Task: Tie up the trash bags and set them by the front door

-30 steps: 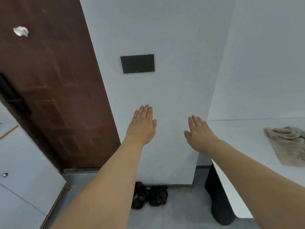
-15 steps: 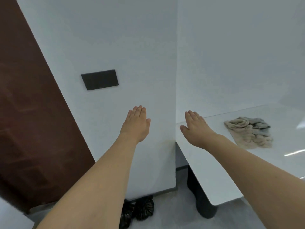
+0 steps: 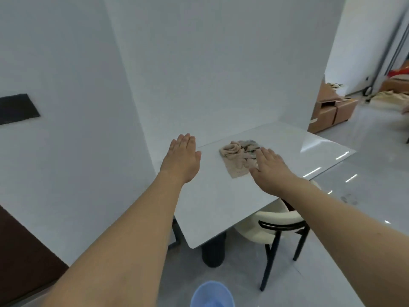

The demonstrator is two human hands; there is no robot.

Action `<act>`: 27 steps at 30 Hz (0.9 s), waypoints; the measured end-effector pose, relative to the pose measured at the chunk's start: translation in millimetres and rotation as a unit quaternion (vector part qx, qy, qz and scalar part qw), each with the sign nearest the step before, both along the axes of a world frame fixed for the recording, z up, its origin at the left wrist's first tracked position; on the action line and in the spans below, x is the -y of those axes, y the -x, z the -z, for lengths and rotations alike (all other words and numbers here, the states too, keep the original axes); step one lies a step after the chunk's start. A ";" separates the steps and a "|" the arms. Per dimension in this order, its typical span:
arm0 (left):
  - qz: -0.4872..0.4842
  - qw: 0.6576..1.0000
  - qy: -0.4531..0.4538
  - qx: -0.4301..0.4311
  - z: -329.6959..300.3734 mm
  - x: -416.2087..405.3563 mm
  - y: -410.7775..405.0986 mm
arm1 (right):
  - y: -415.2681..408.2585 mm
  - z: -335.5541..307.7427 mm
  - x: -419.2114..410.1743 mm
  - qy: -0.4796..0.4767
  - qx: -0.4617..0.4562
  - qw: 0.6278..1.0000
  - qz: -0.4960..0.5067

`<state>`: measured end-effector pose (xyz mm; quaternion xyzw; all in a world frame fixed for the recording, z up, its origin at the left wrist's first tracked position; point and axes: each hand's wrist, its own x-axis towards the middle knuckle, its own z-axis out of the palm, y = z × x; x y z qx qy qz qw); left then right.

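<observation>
My left hand (image 3: 182,157) is stretched forward, palm down, fingers straight and together, holding nothing. My right hand (image 3: 271,168) is held out the same way, flat and empty, over the white table (image 3: 221,207) and partly in front of a crumpled beige cloth (image 3: 238,155). No trash bag shows in this frame. The dark brown front door (image 3: 20,251) is only a strip at the lower left edge.
A cream chair with black legs (image 3: 278,227) is tucked under the table's near edge. A blue plastic bin (image 3: 212,294) stands on the floor at the bottom. Cardboard boxes (image 3: 329,109) sit at the far right. A black wall panel (image 3: 15,108) is on the left wall.
The view has swung right: the door and wall panel slid to the left edge, the two black bags by the wall left the frame, and the table, chair and blue bin came in.
</observation>
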<state>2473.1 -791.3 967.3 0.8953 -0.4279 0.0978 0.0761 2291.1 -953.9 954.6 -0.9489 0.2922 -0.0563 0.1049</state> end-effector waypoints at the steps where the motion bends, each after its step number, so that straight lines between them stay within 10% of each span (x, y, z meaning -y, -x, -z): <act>1: 0.017 1.000 -0.004 -0.002 6.2 23.7 18.4 | 23.4 4.5 18.3 0.000 -0.010 1.000 0.019; 14: 0.374 0.923 -0.072 -0.046 128.8 321.8 292.5 | 350.7 105.6 157.8 -0.094 -0.103 0.919 0.370; 27: 0.596 0.793 -0.107 -0.072 183.7 436.9 649.9 | 670.3 164.3 164.1 -0.159 -0.086 0.785 0.592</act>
